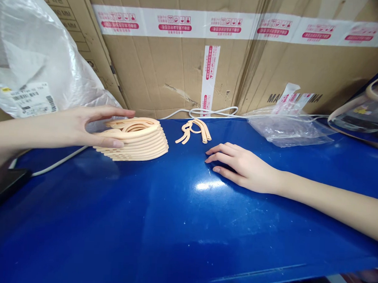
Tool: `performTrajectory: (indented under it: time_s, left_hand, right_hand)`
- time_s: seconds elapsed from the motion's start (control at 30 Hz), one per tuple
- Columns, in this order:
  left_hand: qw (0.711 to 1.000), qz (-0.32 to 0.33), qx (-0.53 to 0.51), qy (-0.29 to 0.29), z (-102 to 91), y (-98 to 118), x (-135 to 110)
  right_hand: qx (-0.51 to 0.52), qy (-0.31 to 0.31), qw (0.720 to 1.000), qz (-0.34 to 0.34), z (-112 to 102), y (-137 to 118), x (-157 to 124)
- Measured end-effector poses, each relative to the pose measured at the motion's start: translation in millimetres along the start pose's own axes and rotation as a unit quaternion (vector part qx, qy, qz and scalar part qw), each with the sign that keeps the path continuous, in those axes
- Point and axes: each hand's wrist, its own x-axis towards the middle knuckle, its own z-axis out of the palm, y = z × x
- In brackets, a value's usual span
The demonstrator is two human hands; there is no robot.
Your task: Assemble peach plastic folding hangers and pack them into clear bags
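Note:
A neat stack of peach plastic folding hangers (142, 141) rests on the blue table, left of centre. My left hand (92, 127) spans its left end, the thumb along the front upper edge and the index finger reaching over the back; its other fingers are mostly hidden. A separate folding hanger (202, 128), with a curved hook and folded arms, lies on the table to the right of the stack. Just right of and nearer than that piece, my right hand (241, 166) lies palm down on the table with loosely spread fingers, holding nothing.
Taped cardboard boxes (167, 69) wall off the back of the blue table (160, 223). A plastic-wrapped package (45, 60) stands at left, above a dark object (11, 184). A white cable (215, 113), clear plastic bag (290, 127) and transparent container (365, 109) lie along the back right.

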Motion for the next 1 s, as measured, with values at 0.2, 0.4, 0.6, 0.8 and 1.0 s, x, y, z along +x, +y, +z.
performTrajectory:
  time_s: [0.2,0.4,0.6,0.8,1.0]
  left_hand:
    - [0.999,-0.028,0.012,-0.019,-1.3,-7.5,2.2]
    - [0.998,-0.055,0.013,0.000,-1.6,-1.3,1.1]
    - [0.999,-0.033,-0.002,-0.007,0.3,-8.5,3.5]
    - [1.000,0.012,-0.006,-0.029,3.9,-13.9,4.9]
    - [1.000,-0.010,-0.003,-0.006,3.6,-4.2,4.8]
  right_hand:
    - [0.000,0.002,1.000,-0.003,0.4,0.3,-0.3]
    - [0.000,0.002,1.000,0.001,-0.3,-1.0,-0.2]
    - [0.002,0.007,1.000,-0.002,0.0,-0.4,-0.2]
    - [0.000,0.000,1.000,0.002,-0.1,-0.9,-0.3]
    - [0.001,0.002,1.000,-0.001,-0.4,-0.7,-0.3]
